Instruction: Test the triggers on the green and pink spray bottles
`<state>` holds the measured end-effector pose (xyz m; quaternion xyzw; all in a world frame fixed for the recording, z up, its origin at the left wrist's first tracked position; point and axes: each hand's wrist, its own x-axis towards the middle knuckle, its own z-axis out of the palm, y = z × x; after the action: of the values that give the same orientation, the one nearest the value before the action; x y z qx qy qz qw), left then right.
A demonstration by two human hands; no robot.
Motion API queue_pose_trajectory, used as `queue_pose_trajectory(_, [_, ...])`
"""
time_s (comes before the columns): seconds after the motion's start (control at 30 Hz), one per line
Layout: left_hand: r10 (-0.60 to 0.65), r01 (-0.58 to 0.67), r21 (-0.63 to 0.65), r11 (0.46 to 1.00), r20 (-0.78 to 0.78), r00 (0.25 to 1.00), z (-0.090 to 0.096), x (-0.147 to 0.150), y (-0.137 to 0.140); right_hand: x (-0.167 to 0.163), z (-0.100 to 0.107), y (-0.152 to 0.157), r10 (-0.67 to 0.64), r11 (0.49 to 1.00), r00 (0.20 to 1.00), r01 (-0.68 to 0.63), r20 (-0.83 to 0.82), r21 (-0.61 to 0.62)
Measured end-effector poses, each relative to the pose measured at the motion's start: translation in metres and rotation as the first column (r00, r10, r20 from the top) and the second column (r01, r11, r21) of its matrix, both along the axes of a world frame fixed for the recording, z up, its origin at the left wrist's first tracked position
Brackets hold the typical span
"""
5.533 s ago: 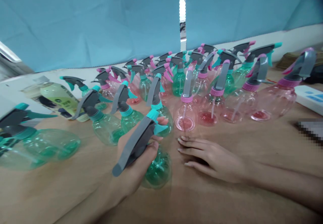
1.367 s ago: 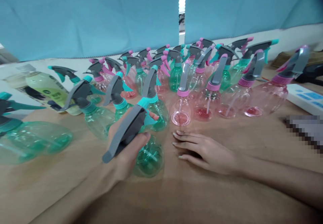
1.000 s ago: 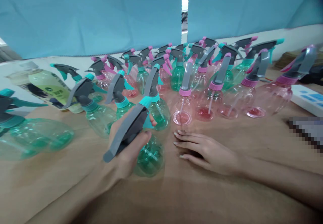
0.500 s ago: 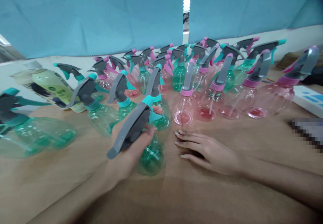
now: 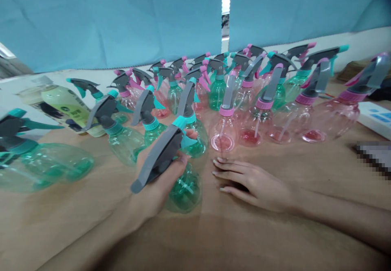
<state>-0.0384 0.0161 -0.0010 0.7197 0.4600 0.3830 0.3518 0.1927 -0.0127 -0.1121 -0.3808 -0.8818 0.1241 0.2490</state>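
My left hand (image 5: pixel 159 185) is wrapped around the neck of a green spray bottle (image 5: pixel 185 191) with a grey head and a turquoise nozzle and trigger. Its clear green body shows below and right of my fingers, which partly hide the neck. My right hand (image 5: pixel 253 183) lies on the brown tabletop (image 5: pixel 244 238) with its fingers stretched out, holding nothing. Just beyond its fingertips stands a pink spray bottle (image 5: pixel 222 134). Another green spray bottle (image 5: pixel 195 138) is right behind the held one.
Several pink and green spray bottles crowd the back of the table. At left are more green spray bottles (image 5: pixel 58 161) and a yellow-green labelled bottle (image 5: pixel 65 104). A white box (image 5: pixel 377 118) and a pixelated flat object (image 5: pixel 374 155) lie at right. Blue sheeting (image 5: pixel 122 22) hangs behind.
Almost nothing differs. The whole view has shifted very slightly, while my left hand keeps its hold on the green spray bottle and my right hand stays flat on the table.
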Motion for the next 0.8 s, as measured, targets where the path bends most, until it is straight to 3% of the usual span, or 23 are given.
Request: queue_pose_trajectory(0.8, [0.057, -0.057, -0.008, 0.998, -0.016, 0.998, -0.0038, -0.0047, -0.0021, 0.0000, 0.0005, 0.0003, -0.002, 1.000, 1.000, 0.002, 0.019, 0.007])
